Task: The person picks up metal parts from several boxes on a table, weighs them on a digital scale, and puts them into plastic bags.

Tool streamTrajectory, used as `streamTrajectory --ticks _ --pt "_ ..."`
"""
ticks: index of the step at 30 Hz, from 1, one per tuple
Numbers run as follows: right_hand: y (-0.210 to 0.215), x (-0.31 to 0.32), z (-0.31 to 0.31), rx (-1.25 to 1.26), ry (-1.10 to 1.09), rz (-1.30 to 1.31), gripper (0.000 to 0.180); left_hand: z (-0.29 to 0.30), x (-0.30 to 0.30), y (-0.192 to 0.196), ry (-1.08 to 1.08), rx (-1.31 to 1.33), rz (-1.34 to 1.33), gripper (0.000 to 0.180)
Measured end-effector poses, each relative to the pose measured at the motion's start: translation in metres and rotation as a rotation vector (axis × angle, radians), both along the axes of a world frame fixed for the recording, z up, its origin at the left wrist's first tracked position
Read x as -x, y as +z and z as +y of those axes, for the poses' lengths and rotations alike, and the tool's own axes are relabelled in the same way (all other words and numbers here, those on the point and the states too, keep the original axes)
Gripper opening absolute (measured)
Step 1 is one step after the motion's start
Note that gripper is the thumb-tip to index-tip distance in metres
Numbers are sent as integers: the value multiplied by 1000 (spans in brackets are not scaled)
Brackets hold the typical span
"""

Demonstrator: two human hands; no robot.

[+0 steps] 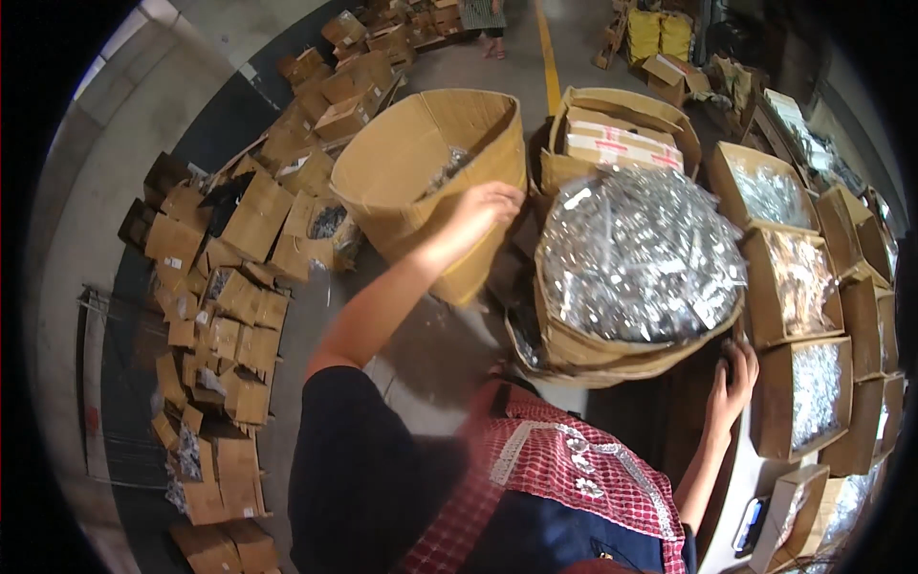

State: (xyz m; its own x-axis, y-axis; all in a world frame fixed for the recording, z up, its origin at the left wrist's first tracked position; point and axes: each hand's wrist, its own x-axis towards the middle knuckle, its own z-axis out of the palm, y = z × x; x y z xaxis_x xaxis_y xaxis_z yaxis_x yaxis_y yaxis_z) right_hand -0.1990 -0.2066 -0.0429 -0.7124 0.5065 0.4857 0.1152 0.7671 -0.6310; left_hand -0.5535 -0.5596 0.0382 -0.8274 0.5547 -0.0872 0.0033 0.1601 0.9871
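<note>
A tall cardboard box (402, 206) stands tilted left of the middle, with a few small shiny pieces (449, 167) low inside it. My left hand (488, 209) is at its near right wall, fingers curled over the cardboard edge; the fingertips are partly hidden. To the right, a second cardboard box (612, 362) is heaped with clear plastic packets (641, 258) of shiny metal-looking parts. Beside that box's lower right side is my right hand (734, 383), its fingers bent and apart, near the cardboard. Nothing can be made out in it.
Open cartons of bagged parts (801, 287) line the right side. Behind the heaped box stands another box with a taped carton (622, 143) inside. Many cardboard boxes (229, 335) cover the left floor. A person (486, 17) stands far off near a yellow floor line (547, 57).
</note>
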Motion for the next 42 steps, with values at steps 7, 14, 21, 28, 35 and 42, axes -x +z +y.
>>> streamTrajectory --ticks 7,14,21,28,35,42 --pt "-52 218 -27 -139 -254 -278 68 -71 291 -22 256 464 437 37" --pt "-34 266 -70 -125 -518 -463 77 -141 462 -129 -129 1304 276 67" --pt "-48 258 -46 -494 -518 -440 66 -101 507 -294 172 1070 259 83" --pt "-48 272 -49 -404 -477 -388 59 -156 505 -322 209 1009 509 59" --pt "-35 278 -66 -274 -443 -346 59 -189 528 -231 12 682 -40 16" --pt "-25 279 -71 -354 -523 -418 60 -156 483 -289 -173 1224 413 40"
